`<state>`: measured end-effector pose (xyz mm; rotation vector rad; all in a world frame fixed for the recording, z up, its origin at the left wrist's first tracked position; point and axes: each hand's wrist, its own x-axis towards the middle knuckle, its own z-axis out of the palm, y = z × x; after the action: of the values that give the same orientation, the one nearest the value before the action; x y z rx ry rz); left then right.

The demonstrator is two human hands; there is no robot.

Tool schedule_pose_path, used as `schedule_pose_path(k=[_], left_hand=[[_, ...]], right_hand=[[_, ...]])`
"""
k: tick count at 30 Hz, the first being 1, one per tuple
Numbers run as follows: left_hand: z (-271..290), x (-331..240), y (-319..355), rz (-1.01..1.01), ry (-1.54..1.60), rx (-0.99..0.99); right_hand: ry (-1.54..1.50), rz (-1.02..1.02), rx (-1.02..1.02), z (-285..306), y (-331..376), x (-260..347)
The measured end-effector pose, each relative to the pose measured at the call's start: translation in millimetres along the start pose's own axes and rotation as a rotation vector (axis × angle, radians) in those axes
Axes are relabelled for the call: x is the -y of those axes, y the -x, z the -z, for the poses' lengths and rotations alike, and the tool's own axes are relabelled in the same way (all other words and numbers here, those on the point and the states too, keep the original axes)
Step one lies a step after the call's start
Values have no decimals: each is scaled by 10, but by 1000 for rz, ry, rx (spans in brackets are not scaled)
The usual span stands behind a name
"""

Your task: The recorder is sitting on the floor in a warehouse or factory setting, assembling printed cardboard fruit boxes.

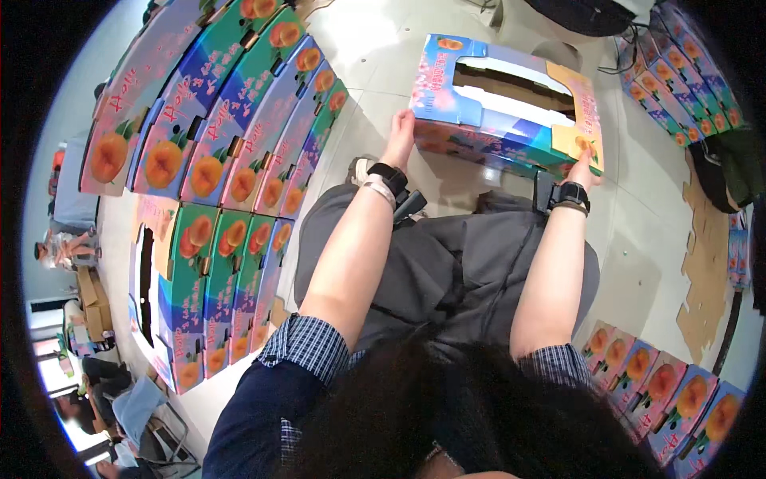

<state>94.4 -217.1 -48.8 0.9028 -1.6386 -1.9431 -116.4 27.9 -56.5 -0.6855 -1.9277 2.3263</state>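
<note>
A printed cardboard fruit box point(495, 145) in pink, blue, green and yellow, with peaches on it, is held out in front of my knees. Its top has a long cut-out opening, and the inside looks dark through it. My left hand point(403, 132) grips the near left corner, its fingers partly hidden by the box. At the near right corner my right hand point(587, 164) is closed on the same box, a finger lying over the yellow panel. Both wrists wear black bands with small devices attached.
Tall stacks of similar boxes point(207, 172) rise close on my left. More boxes stand at the upper right point(678, 72) and lower right point(658, 387). Torn flat cardboard point(706, 279) lies on the tiled floor at right. A folding chair point(148, 415) and people are at far left.
</note>
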Motion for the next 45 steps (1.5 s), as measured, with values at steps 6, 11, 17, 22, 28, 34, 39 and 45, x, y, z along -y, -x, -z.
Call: schedule_pose_path(k=[6, 11, 17, 22, 28, 34, 39, 45], left_hand=[[10, -7, 46, -272, 152, -104], [125, -342, 482, -317, 228, -107], [170, -771, 1432, -543, 322, -60], [648, -1072, 2369, -808, 44, -202], [1361, -1092, 3175, -973, -50, -793], [2075, -1207, 3919, -1092, -60, -1355], [2448, -1265, 4451, -1226, -225, -1680], [2687, -1114, 4733, -1113, -343, -1783]], right_hand=[[65, -72, 278, 169, -353, -122], [-45, -46, 246, 280, 558, 323], [-358, 308, 394, 677, 1168, 718], [-480, 361, 569, 782, 1917, 911], [-499, 264, 577, 443, 2980, 1271], [-577, 78, 1133, 63, 4230, 1003], [-669, 26, 1502, -34, 4987, 850], [-644, -81, 1666, -153, 5595, 541]])
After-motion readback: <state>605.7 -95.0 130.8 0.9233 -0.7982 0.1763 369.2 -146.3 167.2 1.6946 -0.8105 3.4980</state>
